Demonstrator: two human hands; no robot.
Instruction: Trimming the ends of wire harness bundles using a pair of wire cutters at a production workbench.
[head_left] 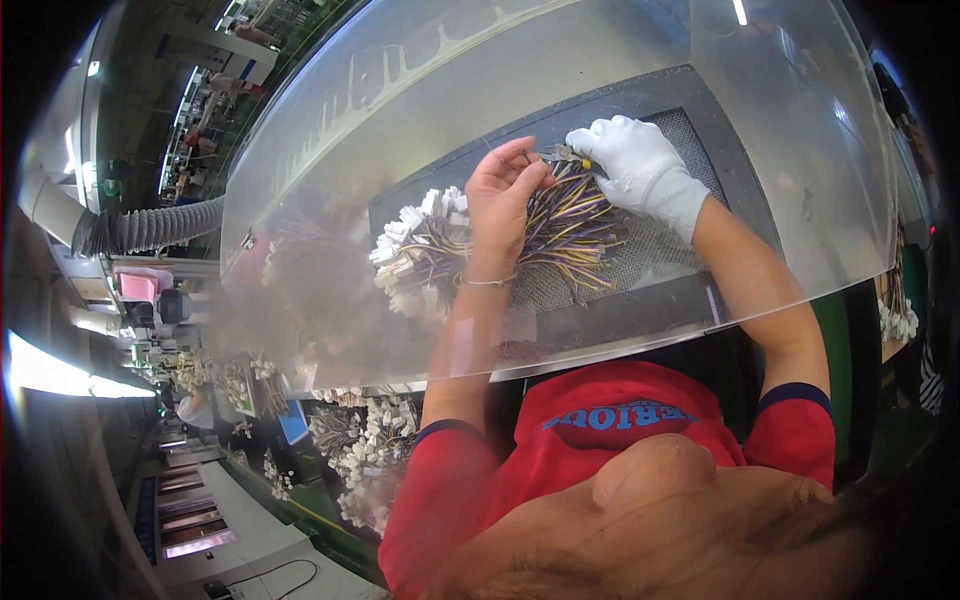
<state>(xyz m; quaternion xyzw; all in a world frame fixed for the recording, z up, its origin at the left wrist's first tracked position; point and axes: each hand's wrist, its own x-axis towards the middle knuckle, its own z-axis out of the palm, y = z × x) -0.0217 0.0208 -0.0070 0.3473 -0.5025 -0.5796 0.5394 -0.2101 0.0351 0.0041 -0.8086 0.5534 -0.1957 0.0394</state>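
My bare left hand [507, 185] is closed in a pinch, its thumb and forefinger on the end of a thin wire. A white glove covers my right hand [640, 165], whose fingers are curled round a small plier-like metal tool [563, 155] with a bit of yellow on it. The tool's tip sits close to my left fingertips. Under both hands lies a bundle of yellow and dark wires [575, 225]. White connectors [425, 235] crowd the bundle's left end, beside my left wrist.
A clear curved shield [800, 200] arches over the work, with my forearms reaching beneath its near edge. The wires lie on a dark-framed mesh panel [665, 255]. More white connectors [375, 450] are piled at the lower left. A grey ribbed duct [170, 225] runs at left.
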